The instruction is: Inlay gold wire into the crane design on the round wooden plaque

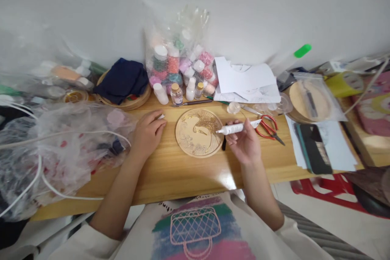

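A round wooden disc [186, 143] lies flat on the table, with a crane-like bird and wave lines drawn on it, partly in gold. My right hand [249, 146] is closed around a white glue tube [232, 128]. The tube's nozzle points left, over or at the disc's right edge; whether it touches cannot be made out. To the left of the disc, my left hand [148, 133] rests on the table with its fingers bent together around a small white cap [161, 117]. A black stick [224, 143] lies beside the disc, partly under the right hand.
Behind the disc stand small bottles [176, 94] and a clear bag of colourful jars [173, 61]. Red-handled scissors [268, 128], a phone [313, 148] and papers [246, 79] lie to the right. Crumpled plastic bags [70, 146] and a white cable [91, 131] fill the left.
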The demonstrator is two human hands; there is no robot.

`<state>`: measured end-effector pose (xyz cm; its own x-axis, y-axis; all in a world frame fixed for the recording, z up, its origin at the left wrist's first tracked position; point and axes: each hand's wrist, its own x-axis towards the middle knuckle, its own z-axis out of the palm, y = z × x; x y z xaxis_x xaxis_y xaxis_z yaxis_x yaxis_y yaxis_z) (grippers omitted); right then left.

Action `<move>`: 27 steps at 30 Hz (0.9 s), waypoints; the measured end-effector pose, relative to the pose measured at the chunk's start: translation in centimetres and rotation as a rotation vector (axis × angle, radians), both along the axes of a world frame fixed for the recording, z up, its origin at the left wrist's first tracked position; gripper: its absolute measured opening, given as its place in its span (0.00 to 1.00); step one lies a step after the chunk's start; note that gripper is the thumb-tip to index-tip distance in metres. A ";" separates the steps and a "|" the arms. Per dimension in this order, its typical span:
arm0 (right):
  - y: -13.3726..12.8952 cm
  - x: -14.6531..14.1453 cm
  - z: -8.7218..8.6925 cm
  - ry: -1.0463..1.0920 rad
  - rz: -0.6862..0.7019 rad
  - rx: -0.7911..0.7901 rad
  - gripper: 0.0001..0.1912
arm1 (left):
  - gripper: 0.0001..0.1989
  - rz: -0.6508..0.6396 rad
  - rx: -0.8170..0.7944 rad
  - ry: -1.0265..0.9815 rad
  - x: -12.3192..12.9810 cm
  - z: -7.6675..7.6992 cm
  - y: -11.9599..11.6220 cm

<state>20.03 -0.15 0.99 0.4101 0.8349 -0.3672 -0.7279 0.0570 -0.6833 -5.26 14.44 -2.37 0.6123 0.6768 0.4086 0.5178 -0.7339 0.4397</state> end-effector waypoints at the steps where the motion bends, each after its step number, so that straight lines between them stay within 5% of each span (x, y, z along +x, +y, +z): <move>1: 0.0 0.1 0.0 0.000 0.001 0.002 0.16 | 0.12 -0.009 0.010 -0.016 0.2 0.1 -0.2; 11: -0.3 0.9 -0.4 0.005 -0.041 0.059 0.14 | 0.08 -0.169 0.037 -0.075 3.7 0.5 -2.3; 27: -0.2 1.0 -1.1 0.034 -0.083 0.049 0.15 | 0.07 -0.194 0.022 -0.078 3.5 0.6 -2.5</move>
